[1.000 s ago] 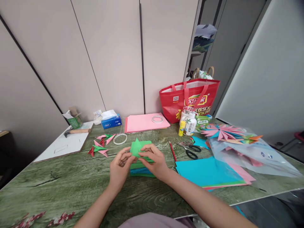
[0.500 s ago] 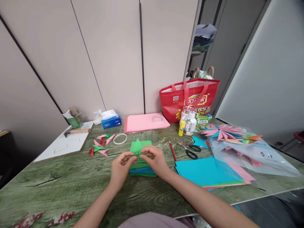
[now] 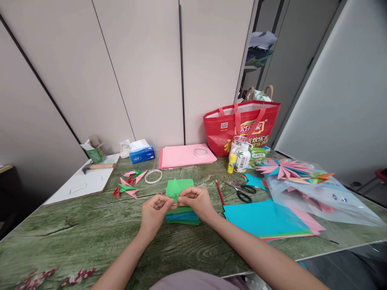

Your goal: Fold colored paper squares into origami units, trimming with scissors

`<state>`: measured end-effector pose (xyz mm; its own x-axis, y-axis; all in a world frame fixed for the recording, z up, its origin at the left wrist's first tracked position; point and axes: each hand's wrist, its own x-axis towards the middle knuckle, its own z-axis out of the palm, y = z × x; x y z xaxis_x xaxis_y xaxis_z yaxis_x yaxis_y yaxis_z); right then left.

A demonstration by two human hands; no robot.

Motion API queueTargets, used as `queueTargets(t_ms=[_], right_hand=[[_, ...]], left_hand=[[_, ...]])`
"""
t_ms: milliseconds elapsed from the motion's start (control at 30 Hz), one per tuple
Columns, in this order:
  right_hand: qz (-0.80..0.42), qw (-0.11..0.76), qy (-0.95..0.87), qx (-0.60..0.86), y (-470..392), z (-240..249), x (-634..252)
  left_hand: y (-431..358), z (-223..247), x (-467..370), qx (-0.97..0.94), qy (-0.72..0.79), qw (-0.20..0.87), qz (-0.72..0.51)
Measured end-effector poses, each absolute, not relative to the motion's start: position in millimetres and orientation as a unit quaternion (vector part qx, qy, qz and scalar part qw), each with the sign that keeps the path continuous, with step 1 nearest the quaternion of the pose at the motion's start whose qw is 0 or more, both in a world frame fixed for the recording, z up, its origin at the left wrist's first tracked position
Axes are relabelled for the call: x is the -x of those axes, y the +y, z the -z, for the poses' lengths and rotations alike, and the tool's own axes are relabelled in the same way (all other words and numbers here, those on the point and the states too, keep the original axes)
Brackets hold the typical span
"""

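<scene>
Between my hands is a folded green paper (image 3: 174,190) with a pointed tip facing away from me. My left hand (image 3: 156,208) pinches its left lower edge between thumb and fingers. On the opposite edge, my right hand (image 3: 197,201) pinches it the same way, the fingertips of both hands almost meeting. Beneath lies a stack of green and blue paper sheets (image 3: 183,218), partly covered by my hands. Small folded pieces of red, green and pink paper (image 3: 128,187) lie to the left, near a roll of tape (image 3: 153,177).
Right of my hands are a red pencil (image 3: 220,193), scissors (image 3: 242,191) and blue paper (image 3: 263,217). A glue stick (image 3: 231,163), white bottle (image 3: 242,158) and red bag (image 3: 216,129) stand behind. Pink paper (image 3: 181,156), a tissue box (image 3: 142,155) and a hammer (image 3: 99,165) are farther back.
My fingertips have drawn slightly closer together and lower on the green paper. Both hands still pinch it; the other things stay in place.
</scene>
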<state>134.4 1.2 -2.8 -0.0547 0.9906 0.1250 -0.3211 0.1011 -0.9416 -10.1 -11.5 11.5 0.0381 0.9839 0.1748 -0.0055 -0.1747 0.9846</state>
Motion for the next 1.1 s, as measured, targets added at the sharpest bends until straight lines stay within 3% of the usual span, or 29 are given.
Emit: queueTargets(t_ms=[233,433,700,1100], right_hand=[[-0.54,0.587,-0.48,0.366,6.5,7.4,-137.2],[-0.515,0.552,-0.535,0.38,8.3,11.8,-139.8],[-0.525,0.526,-0.551,0.38,8.4,13.7,-138.4],[-0.682,0.482,-0.447,0.319,5.3,10.1,-142.0]], left_hand=[[-9.0,-12.2,7.2,-0.525,0.404,0.505,-0.554],[-6.9,-10.9,9.9,-0.547,0.429,0.538,-0.477],[-9.1,-12.9,8.8,-0.556,0.449,0.519,-0.469],[-9.5,-12.0,11.1,-0.542,0.433,0.51,-0.509]])
